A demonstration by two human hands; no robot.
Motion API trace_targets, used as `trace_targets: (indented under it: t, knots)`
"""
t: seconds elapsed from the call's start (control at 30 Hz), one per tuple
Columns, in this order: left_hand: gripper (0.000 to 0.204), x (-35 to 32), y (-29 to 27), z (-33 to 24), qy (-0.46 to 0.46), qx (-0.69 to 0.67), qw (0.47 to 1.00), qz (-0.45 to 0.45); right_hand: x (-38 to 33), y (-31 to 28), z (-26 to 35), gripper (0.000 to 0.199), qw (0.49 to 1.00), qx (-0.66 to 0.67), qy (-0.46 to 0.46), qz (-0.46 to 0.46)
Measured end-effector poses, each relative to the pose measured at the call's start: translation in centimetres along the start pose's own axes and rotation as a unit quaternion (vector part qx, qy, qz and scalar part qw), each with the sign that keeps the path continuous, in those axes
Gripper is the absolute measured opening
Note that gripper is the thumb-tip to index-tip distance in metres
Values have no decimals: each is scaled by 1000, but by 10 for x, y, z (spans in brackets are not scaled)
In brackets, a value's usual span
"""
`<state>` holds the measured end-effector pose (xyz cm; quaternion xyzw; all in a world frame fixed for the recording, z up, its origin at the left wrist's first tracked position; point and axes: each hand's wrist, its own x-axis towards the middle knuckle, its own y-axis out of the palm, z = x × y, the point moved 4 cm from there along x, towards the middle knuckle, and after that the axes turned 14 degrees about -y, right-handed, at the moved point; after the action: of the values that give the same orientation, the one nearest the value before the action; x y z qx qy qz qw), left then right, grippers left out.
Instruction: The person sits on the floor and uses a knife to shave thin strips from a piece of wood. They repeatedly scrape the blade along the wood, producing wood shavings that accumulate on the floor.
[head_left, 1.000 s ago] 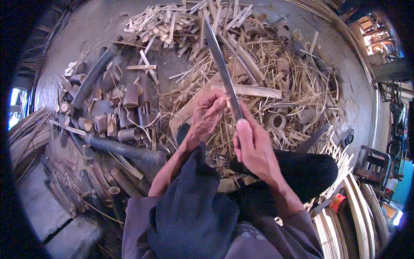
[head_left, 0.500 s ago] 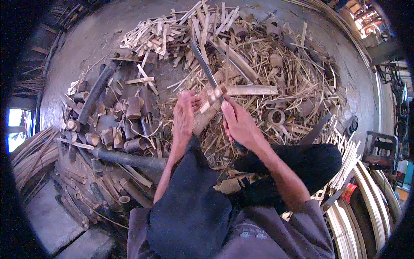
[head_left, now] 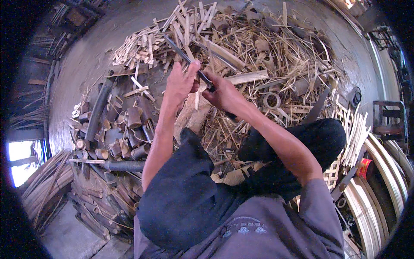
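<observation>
one knife (head_left: 178,50) is held in front of a brown log (head_left: 194,121), its blade slanted toward the upper left. its handle is enclosed by the right hand (head_left: 221,93), its forearm stretched diagonally from the lower right. the left hand (head_left: 180,84) is curled beside the blade, thumb raised; one pale strip (head_left: 197,102) is seen just below it, but whether that is gripped cannot be told. farther right, one hollow ring (head_left: 278,102) is surrounded by shavings (head_left: 302,52), its inside unclear. several short tubes (head_left: 133,117) are scattered at left, below heaped slats (head_left: 142,45).
</observation>
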<state>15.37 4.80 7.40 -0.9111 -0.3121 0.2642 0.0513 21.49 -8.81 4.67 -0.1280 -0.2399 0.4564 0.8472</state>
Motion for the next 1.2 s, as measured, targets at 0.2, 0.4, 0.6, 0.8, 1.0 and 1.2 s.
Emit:
trace_targets:
  t: [0.2,0.4,0.6,0.8,1.0,1.2]
  knots:
    - [56,3,9,2,16,-58,998,23,-1,-6,-4,56,997,-78,-14,-2]
    - [60,1,10,-3,43,-26,999,21,-7,-1,-19,57,1000,-5,-11,-5]
    - [85,10,16,5,54,-51,997,31,-10,2,-40,58,994,-87,41,48]
    - [105,-3,15,8,24,-115,992,38,-20,27,-66,64,995,10,87,57]
    - [96,5,15,21,64,-134,987,68,-21,24,-88,27,998,-41,40,15]
    - [90,7,15,27,68,-167,980,84,-21,26,-97,24,988,-87,35,122]
